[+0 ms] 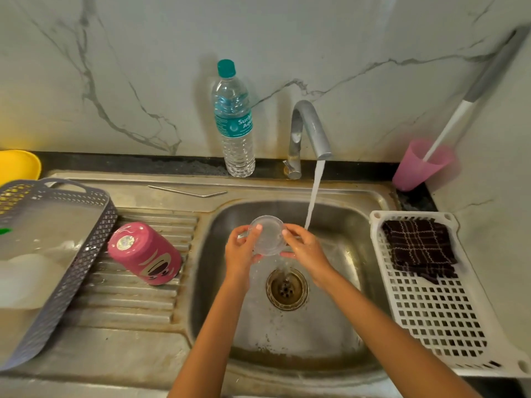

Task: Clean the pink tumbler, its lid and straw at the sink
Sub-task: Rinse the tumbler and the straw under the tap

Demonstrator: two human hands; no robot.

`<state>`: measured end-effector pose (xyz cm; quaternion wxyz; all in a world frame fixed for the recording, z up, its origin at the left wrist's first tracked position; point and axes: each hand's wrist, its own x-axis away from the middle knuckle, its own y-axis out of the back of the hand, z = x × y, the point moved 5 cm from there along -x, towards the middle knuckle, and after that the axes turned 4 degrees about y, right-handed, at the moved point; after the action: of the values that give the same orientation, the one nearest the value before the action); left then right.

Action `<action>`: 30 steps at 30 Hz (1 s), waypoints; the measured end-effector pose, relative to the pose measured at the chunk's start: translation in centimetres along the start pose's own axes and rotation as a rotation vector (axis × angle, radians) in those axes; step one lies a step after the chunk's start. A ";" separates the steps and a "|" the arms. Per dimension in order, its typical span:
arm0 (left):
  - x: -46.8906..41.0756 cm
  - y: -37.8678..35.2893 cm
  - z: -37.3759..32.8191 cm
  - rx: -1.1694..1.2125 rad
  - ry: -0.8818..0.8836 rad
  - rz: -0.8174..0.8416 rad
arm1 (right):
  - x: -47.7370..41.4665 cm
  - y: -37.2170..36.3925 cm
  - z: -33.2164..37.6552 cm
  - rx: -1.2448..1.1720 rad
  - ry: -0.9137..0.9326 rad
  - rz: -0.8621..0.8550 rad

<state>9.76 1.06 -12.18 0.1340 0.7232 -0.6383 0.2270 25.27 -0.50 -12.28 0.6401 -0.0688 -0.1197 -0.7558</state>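
Grey basket (71, 254): far left of the left hand, lying over the ribbed drainboard, rim just beside the tumbler.
Pink tumbler (145, 252): left of the left hand, bottom up and tilted on the drainboard, close to the basin edge; cartoon face print, round sticker too small to read.
Straw (186, 192): metal, bent, flat on the ledge beyond the left hand.
Bottle (234, 119): upright behind the hands; teal label reading "Sury" and "Aqu", the rest cut off.
Left hand (241, 251): curled round the lid's left edge.
Lid (267, 235): clear, held between both hands over the basin.
Right hand (306, 248): pinching the lid's right edge.
Tap (309, 130): running; stream (314, 193) landing just beyond the right hand.
Sink (330, 326): open floor around the drain (286, 288), below the wrists.
White tray (431, 311): right of the right hand, against the basin rim, holding a dark checked cloth (419, 248).
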 end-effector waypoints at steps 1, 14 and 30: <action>-0.1 0.8 -0.1 0.002 -0.031 -0.058 | -0.1 -0.5 0.3 0.007 0.016 -0.012; -2.7 6.5 -2.8 0.149 -0.228 -0.508 | -7.7 -11.0 5.2 0.075 -0.006 0.060; -4.8 7.1 -5.5 -0.137 -0.216 -0.738 | -11.2 -16.9 5.9 0.300 0.121 0.116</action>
<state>1.54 6.77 -10.51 0.1866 0.9134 -0.3593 0.0429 10.26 14.30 -11.10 0.6917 0.0665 -0.1883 -0.6940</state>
